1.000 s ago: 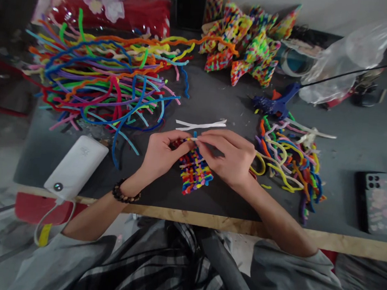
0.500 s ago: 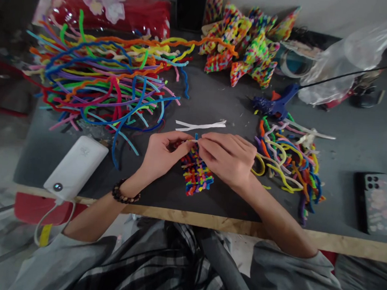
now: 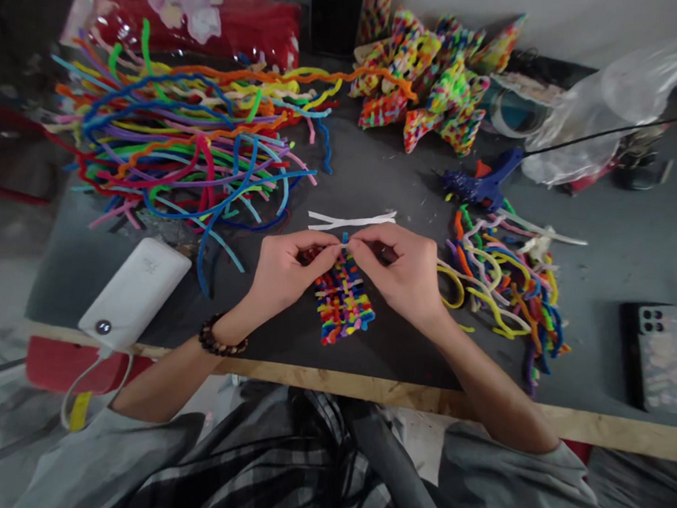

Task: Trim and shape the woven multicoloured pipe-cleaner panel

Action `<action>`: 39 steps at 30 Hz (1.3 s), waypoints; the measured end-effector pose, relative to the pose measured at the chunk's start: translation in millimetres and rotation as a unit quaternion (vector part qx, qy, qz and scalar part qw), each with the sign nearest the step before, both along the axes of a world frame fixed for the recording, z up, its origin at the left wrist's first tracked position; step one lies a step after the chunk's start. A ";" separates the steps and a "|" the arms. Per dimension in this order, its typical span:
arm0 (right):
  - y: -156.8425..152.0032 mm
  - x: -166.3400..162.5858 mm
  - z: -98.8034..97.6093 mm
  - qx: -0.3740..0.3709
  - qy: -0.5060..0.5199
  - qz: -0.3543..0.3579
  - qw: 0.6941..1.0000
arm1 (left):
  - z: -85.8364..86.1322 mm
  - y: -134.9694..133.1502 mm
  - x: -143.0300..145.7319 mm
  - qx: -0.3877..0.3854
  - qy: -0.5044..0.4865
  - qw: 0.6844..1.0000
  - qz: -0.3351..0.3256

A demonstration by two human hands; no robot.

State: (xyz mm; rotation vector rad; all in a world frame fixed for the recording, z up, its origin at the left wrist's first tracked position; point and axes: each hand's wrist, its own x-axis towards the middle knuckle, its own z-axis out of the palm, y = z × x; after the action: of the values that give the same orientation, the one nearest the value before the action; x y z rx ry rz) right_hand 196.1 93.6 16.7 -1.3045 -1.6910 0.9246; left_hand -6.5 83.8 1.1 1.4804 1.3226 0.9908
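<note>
A small woven mat of many-coloured pipe cleaners (image 3: 343, 302) lies on the dark table (image 3: 381, 179) in front of me. My left hand (image 3: 286, 269) pinches its top left edge, fingers closed. My right hand (image 3: 402, 271) is curled shut on the top right edge, thumb and forefinger meeting the left fingers at a blue strand end. Two white strips (image 3: 350, 220) lie just beyond my fingers.
A big tangle of loose pipe cleaners (image 3: 176, 137) fills the left; a smaller heap (image 3: 502, 276) lies right. Finished woven pieces (image 3: 430, 80) are stacked at the back. A blue glue gun (image 3: 487, 180), a white power bank (image 3: 133, 293), a phone (image 3: 658, 355) and a plastic bag (image 3: 613, 96) lie around.
My right hand has drawn back slightly, its fingers curling tighter at the mat's top edge. The mat has shifted a little. The left hand has barely moved.
</note>
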 end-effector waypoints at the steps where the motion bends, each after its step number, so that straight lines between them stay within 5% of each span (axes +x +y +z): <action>1: 0.2 0.3 -1.4 -0.013 0.008 0.008 1.000 | -0.2 0.2 -0.2 0.000 -0.003 1.000 0.000; 7: 2.9 3.6 -3.4 -0.018 -0.010 0.031 0.999 | -3.4 2.0 0.1 -0.038 -0.037 0.998 -0.035; 15: 3.1 5.9 1.8 0.105 -0.085 0.089 0.987 | -6.5 3.6 -0.4 -0.072 -0.060 0.995 -0.035; 25: 5.1 9.2 -15.7 0.264 -0.153 0.108 0.946 | -11.2 2.1 -3.3 -0.080 -0.111 0.990 -0.021; 33: 9.9 13.0 -15.7 0.257 -0.129 0.111 0.951 | -5.5 1.7 -1.0 -0.084 -0.129 0.987 -0.048; 39: 8.5 11.2 4.1 0.094 -0.011 0.110 0.989 | -4.7 2.4 -1.2 -0.068 -0.114 0.990 -0.040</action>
State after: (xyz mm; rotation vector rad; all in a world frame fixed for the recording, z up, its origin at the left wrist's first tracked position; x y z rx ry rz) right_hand 207.3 102.1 20.8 -1.0218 -1.9170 0.8524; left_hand -7.7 86.1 -3.6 1.2672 1.1339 0.9674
